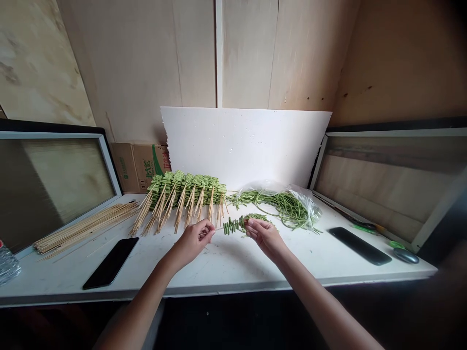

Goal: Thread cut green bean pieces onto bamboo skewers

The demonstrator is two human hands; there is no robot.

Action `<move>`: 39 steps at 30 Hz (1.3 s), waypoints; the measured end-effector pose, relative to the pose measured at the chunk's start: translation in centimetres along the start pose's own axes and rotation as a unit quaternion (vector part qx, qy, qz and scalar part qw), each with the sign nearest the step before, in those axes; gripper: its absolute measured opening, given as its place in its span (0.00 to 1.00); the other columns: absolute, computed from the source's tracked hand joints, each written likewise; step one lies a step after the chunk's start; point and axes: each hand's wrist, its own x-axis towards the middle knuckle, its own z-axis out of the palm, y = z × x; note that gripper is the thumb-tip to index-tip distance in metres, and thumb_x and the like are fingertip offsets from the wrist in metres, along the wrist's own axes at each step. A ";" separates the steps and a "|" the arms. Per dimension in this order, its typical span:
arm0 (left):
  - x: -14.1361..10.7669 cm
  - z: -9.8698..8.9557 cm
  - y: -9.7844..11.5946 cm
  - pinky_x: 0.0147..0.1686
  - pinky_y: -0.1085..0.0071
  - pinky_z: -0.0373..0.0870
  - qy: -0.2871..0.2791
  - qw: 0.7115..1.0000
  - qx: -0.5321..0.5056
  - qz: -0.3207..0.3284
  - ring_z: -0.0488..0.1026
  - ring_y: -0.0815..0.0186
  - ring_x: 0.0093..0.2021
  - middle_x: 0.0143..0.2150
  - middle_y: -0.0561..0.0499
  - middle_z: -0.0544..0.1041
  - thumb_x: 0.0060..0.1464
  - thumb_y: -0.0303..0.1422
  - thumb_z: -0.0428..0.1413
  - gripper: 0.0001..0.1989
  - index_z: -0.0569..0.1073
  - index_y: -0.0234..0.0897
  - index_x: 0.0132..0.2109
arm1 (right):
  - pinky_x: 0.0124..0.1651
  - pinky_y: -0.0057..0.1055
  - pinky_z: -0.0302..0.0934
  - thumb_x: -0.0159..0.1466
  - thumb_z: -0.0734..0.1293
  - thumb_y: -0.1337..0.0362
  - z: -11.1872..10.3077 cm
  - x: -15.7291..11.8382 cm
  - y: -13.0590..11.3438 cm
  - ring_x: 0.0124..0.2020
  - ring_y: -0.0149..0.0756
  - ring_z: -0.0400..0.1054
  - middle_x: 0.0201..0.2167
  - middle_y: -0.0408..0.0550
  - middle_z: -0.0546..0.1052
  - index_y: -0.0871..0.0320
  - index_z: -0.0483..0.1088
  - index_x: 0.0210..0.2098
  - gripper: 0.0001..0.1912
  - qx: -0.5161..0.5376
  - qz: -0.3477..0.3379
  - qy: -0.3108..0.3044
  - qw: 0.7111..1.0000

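My left hand (194, 239) is closed round a thin wooden skewer (219, 229) that points to the right. Several short cut pieces of green bean (231, 225) are threaded side by side along it, crosswise. At the skewer's right end, my right hand (265, 235) pinches with thumb and fingers at the bean pieces; its fingertips partly hide what they grip. Just behind that hand lies a small heap of cut beans (258, 217) on the white table. Stacked bean skewers (184, 188) stand behind my left hand, their bare sticks toward me.
Loose skewers (87, 226) and a phone (111, 262) lie left, near a plastic bottle (8, 265). Long beans (282, 205) spill from a clear bag (311, 206). On the right are a dark flat device (359, 245) and a grey mouse-like object (406, 255). A white board (248, 146) stands behind.
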 end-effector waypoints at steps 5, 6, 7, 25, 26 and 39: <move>0.0 0.0 -0.2 0.40 0.68 0.73 0.004 1.000 -0.014 0.001 0.77 0.62 0.38 0.36 0.49 0.78 0.65 0.45 0.51 0.14 0.71 0.40 0.42 | 0.52 0.42 0.70 0.54 0.80 0.53 0.2 0.1 0.6 0.47 0.46 0.75 0.42 0.51 0.82 0.54 0.82 0.35 0.14 0.016 -0.023 0.025 0.999; 0.0 0.1 -0.2 0.39 0.68 0.73 0.005 1.000 -0.012 0.000 0.77 0.62 0.38 0.36 0.49 0.78 0.65 0.45 0.52 0.14 0.71 0.40 0.41 | 0.52 0.42 0.70 0.54 0.80 0.54 0.3 0.0 0.6 0.46 0.45 0.75 0.41 0.51 0.82 0.55 0.82 0.35 0.14 0.022 -0.026 0.029 0.999; 0.0 0.1 -0.2 0.39 0.68 0.73 0.007 1.000 -0.011 -0.001 0.77 0.61 0.38 0.36 0.49 0.79 0.65 0.45 0.52 0.14 0.72 0.40 0.41 | 0.52 0.42 0.70 0.53 0.81 0.55 0.4 -0.1 0.5 0.44 0.44 0.75 0.39 0.51 0.82 0.55 0.82 0.35 0.14 0.027 -0.029 0.033 0.999; 0.1 0.9 -0.8 0.39 0.69 0.72 0.021 0.999 -0.035 0.031 0.76 0.63 0.37 0.35 0.50 0.77 0.66 0.43 0.52 0.13 0.72 0.39 0.41 | 0.41 0.34 0.68 0.54 0.80 0.55 1.0 -0.5 0.5 0.41 0.40 0.71 0.36 0.50 0.79 0.56 0.82 0.34 0.13 0.019 -0.047 0.043 0.998; 0.1 1.0 -0.8 0.39 0.69 0.72 0.021 0.999 -0.035 0.032 0.76 0.63 0.37 0.35 0.50 0.77 0.66 0.43 0.53 0.13 0.72 0.39 0.41 | 0.41 0.34 0.68 0.54 0.80 0.55 1.0 -0.5 0.5 0.41 0.41 0.71 0.36 0.50 0.79 0.56 0.82 0.34 0.13 0.020 -0.049 0.043 0.998; 0.1 0.9 -0.1 0.40 0.69 0.72 0.028 0.998 -0.046 0.037 0.76 0.63 0.37 0.35 0.51 0.77 0.65 0.42 0.54 0.11 0.72 0.39 0.41 | 0.48 0.40 0.70 0.54 0.80 0.56 1.7 -0.8 0.8 0.41 0.43 0.74 0.35 0.50 0.81 0.56 0.82 0.35 0.13 0.026 -0.068 0.062 0.995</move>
